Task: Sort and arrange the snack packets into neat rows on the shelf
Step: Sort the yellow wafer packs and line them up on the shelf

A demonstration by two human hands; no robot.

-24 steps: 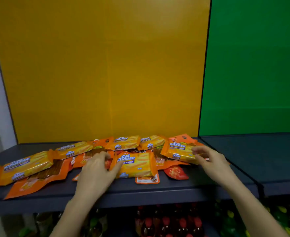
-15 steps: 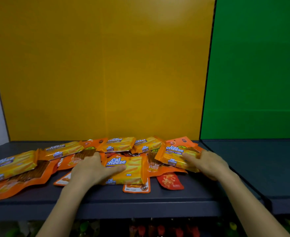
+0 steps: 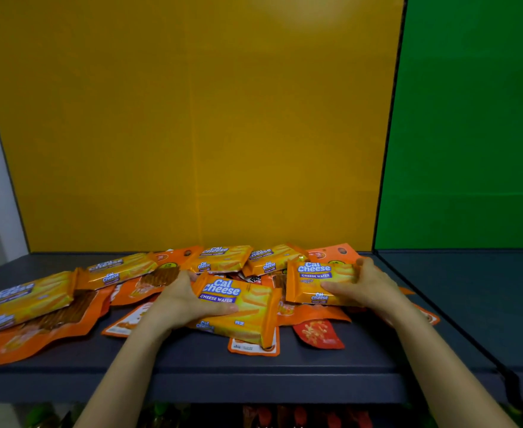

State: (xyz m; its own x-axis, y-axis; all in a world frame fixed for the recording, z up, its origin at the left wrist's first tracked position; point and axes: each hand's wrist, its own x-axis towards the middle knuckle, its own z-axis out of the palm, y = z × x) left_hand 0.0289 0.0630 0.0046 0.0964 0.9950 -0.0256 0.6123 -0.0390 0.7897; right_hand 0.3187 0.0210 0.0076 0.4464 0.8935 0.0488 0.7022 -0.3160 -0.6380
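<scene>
Left hand (image 3: 181,299) is closed around the left end of a Cal Cheese wafer pack (image 3: 241,307), thumb across its printed face, fingers under or behind it. Right hand (image 3: 366,284) is closed on the right end of a second Cal Cheese pack (image 3: 318,282), thumb on the lower face, fingers over the top edge. Both packs sit at the front of the heap, the right-hand one just behind and right of the left-hand one; whether either is clear of the heap cannot be told.

Judgement: the step in hand is pulling like packs out of the pile. To do it well, lift each pack straight up before moving it, since flat orange pouches (image 3: 254,347) lie under the left-hand pack and would drag along. Set the pair side by side, labels facing out, on bare dark shelf (image 3: 284,384).

Behind the left-hand pack, further wafer packs (image 3: 223,257) lie askew; more stretch away to its left (image 3: 22,299). A small red sachet (image 3: 317,333) lies just right of it.

Legible: "Cal Cheese" and "CHEESE WAFER" on both held packs. Pouch print is too small to read.
</scene>
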